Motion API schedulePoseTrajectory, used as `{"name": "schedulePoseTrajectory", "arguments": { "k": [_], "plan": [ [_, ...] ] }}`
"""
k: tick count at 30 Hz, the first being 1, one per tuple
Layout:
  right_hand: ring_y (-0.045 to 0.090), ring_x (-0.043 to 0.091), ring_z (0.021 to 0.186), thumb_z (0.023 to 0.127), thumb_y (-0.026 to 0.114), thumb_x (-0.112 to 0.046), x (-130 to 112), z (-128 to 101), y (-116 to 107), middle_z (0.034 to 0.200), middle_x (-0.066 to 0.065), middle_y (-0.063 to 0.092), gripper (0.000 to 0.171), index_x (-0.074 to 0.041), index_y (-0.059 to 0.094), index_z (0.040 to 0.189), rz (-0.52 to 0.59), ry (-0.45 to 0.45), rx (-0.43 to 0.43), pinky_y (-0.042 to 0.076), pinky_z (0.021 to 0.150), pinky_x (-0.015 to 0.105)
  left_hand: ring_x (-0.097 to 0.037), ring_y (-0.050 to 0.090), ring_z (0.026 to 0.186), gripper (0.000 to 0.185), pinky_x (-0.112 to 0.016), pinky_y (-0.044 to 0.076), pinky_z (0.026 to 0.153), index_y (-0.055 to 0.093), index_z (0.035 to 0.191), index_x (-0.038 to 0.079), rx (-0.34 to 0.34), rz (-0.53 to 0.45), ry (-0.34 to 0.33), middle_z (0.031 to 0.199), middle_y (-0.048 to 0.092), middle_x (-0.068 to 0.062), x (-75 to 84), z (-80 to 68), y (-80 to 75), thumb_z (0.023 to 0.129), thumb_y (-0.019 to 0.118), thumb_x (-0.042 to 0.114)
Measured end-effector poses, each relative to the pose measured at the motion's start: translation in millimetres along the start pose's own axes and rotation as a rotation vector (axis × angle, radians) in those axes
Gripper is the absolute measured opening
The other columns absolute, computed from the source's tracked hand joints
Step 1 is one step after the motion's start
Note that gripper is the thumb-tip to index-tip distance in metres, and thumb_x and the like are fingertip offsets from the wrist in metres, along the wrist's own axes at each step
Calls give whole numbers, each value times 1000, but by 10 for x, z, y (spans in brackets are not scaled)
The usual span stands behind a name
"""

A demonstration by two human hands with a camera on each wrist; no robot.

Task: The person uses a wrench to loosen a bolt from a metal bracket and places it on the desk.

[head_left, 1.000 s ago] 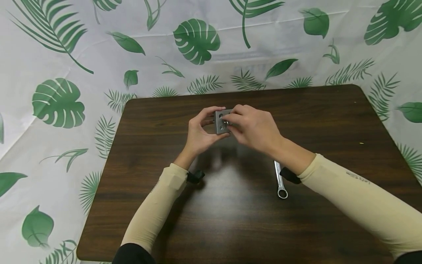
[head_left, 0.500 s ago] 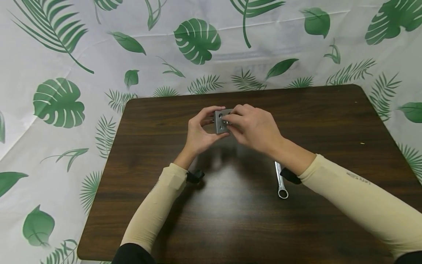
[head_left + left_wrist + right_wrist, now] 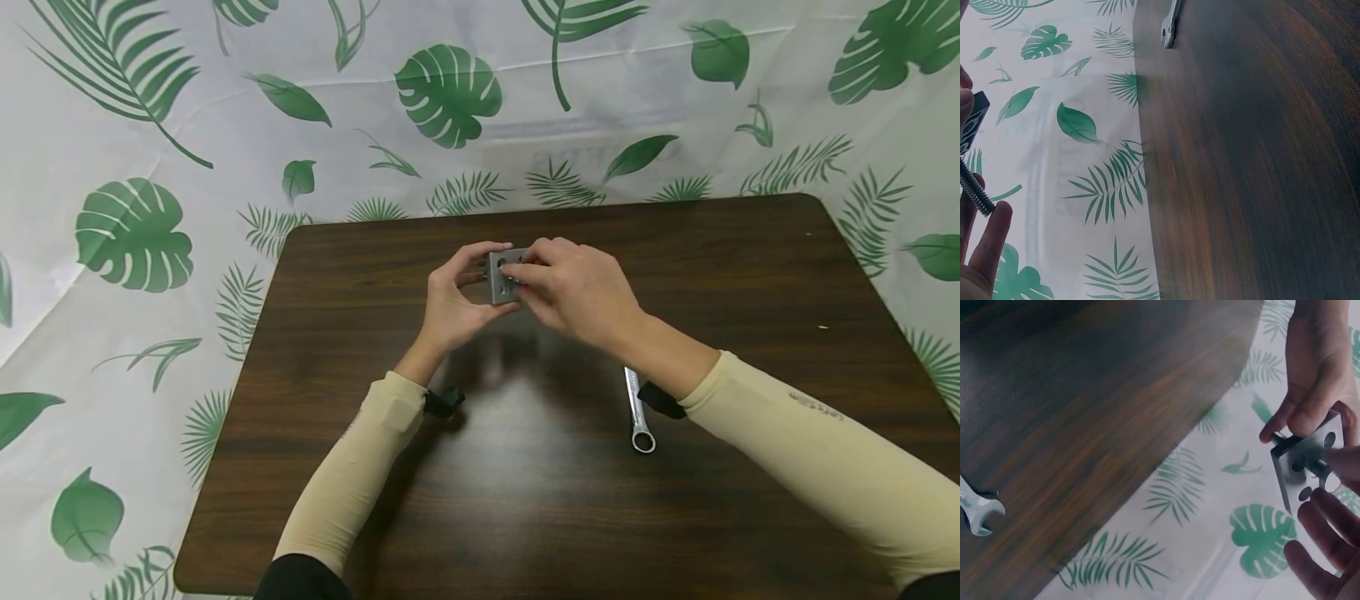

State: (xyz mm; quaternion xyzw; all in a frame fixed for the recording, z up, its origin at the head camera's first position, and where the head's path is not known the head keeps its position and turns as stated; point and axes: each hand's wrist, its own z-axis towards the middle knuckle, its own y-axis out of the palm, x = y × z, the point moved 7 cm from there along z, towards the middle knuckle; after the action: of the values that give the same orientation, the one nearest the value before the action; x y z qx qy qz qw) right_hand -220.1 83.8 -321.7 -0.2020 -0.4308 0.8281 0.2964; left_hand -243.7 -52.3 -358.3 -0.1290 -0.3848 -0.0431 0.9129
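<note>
I see the block [image 3: 495,277] held in the air over the table [image 3: 525,508], toward its far edge. The left hand [image 3: 456,302] grips it by the sides. The right hand [image 3: 588,287] pinches 1 bolt [image 3: 977,194] at the block's face; which part, I cannot tell. 1 wrench [image 3: 638,417] lies somewhat nearer to the right edge than the left.

Forearms [image 3: 356,471] angled inward, left hand [image 3: 454,307] curved in a grip, right hand [image 3: 576,285] close beside it, pinching
</note>
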Motion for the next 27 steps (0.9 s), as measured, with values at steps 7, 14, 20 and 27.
{"name": "schedulePoseTrajectory", "arguments": {
  "k": [7, 14, 20, 27],
  "plan": [
    [62, 22, 66, 91, 70, -36, 38, 18, -16, 83, 5, 70, 33, -8, 75, 108, -61, 107, 10, 49, 49, 38, -31, 63, 102, 65, -49, 56, 76, 58, 122, -8, -5, -5, 8, 121, 63, -23, 4, 14, 7, 63, 87, -12],
    [60, 26, 85, 84, 77, -16, -17, 21, 2, 97, 9, 66, 29, -8, 74, 112, -4, -7, -9, 54, 67, 41, -32, 63, 101, 65, -50, 55, 78, 59, 122, -7, 5, 2, -3, 120, 63, -22, 2, 12, -8, 64, 87, -11],
    [62, 23, 72, 90, 71, -35, 34, 12, -20, 85, 4, 70, 31, -9, 75, 106, -45, 99, 20, 50, 55, 38, -28, 63, 101, 64, -50, 55, 77, 59, 121, -7, 4, 4, -4, 120, 64, -22, 6, 13, -7, 64, 87, -11],
    [61, 25, 79, 85, 77, -18, -22, 0, 13, 92, 8, 68, 28, -10, 75, 111, -36, 8, -25, 53, 61, 40, -27, 63, 103, 65, -49, 55, 79, 59, 123, -7, 3, 4, -12, 121, 63, -22, -18, -7, -3, 64, 87, -11]
  ]
}}
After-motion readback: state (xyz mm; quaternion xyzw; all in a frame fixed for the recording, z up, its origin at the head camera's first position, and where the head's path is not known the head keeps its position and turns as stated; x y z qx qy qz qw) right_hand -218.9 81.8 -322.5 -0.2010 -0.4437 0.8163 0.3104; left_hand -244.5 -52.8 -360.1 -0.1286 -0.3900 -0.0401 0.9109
